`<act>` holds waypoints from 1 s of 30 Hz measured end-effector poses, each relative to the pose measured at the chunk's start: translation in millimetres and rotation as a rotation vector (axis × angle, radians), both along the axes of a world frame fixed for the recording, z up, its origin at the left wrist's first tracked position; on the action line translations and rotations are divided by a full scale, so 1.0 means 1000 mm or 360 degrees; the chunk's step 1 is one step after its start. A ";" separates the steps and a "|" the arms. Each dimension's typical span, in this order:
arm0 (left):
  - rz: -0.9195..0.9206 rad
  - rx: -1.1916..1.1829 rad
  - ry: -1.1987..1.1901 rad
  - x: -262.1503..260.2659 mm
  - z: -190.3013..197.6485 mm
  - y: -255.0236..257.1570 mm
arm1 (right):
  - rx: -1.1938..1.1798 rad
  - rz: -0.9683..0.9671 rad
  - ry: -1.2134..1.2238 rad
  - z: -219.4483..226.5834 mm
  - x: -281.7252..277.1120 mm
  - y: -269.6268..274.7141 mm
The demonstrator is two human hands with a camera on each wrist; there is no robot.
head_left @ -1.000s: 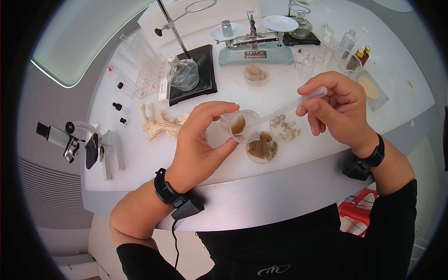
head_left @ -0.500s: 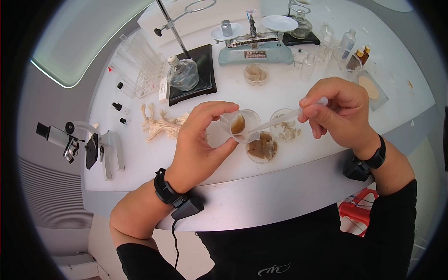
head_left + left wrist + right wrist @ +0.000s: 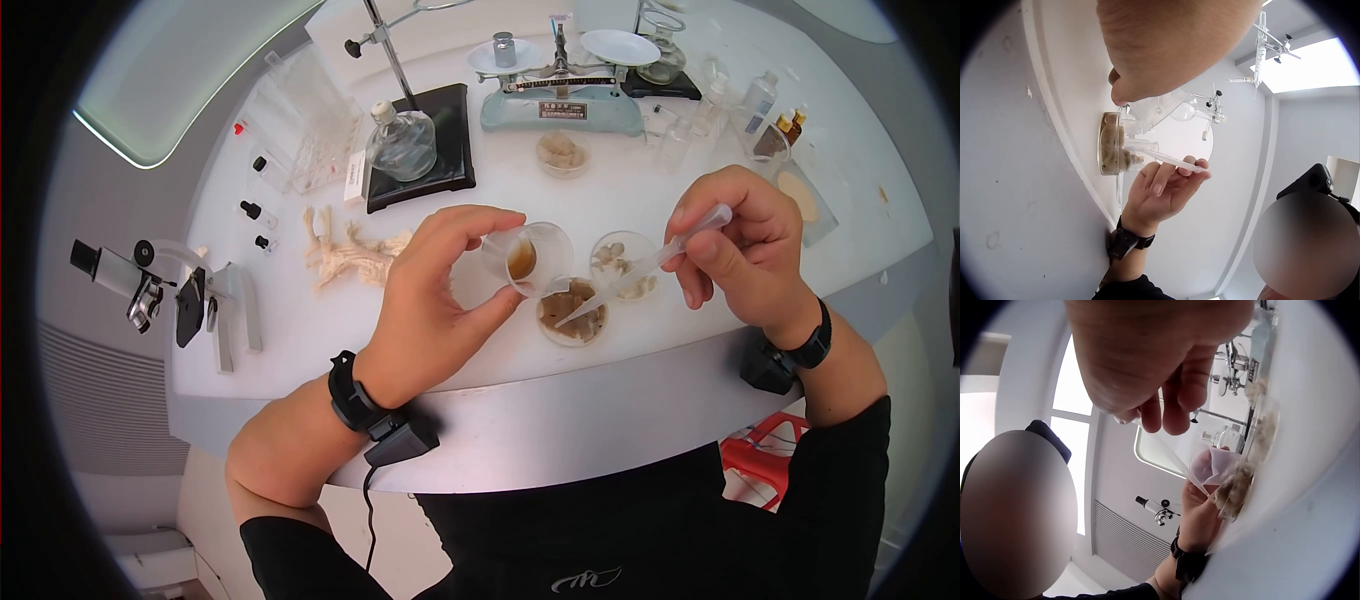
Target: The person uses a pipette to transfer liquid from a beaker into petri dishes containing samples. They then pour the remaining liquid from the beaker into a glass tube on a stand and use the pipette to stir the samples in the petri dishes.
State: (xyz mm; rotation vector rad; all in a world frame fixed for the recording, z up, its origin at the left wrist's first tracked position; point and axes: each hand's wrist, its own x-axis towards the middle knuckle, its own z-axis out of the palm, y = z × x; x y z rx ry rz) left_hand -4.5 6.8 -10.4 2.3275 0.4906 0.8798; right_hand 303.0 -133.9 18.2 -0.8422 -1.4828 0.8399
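My left hand (image 3: 430, 285) grips a small clear plastic beaker (image 3: 556, 248), tilted, with brown liquid (image 3: 522, 260) inside. A translucent plastic dropper pipette (image 3: 640, 272) is pinched between the thumb and fingers of my right hand (image 3: 745, 250). It slants down to the left, its tip over the petri dish (image 3: 572, 344) of brown, wet-looking material. The beaker's lip is close above that dish's upper edge. Just behind stands a second petri dish (image 3: 656, 256) with pale lumps, partly overlapped by the pipette. In the right wrist view, the pipette (image 3: 1175, 464) reaches toward the brown dish.
A fibrous cream root-like bundle (image 3: 350, 250) and a microscope (image 3: 190, 290) are on the left. Behind are a stand base (image 3: 455, 120) with a glass spirit lamp (image 3: 402, 145), a balance (image 3: 560, 108) and another dish (image 3: 563, 172). Bottles (image 3: 760, 95) stand at right.
The pipette's tip has swung from the beaker's mouth down to the brown dish, my right hand shifting slightly right. My left hand keeps its grip on the beaker. The head view has shifted slightly.
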 end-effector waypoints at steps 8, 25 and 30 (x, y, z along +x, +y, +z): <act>0.0004 -0.0037 0.0008 0.000 0.001 -0.001 | -0.0081 0.0030 -0.0188 0.002 0.001 0.001; -0.0002 -0.0015 0.0039 0.000 0.001 0.000 | 0.0132 0.0050 -0.0407 0.006 0.001 0.002; 0.0004 -0.0006 0.0042 0.000 0.001 0.000 | 0.0142 0.0059 -0.0410 0.005 0.002 0.003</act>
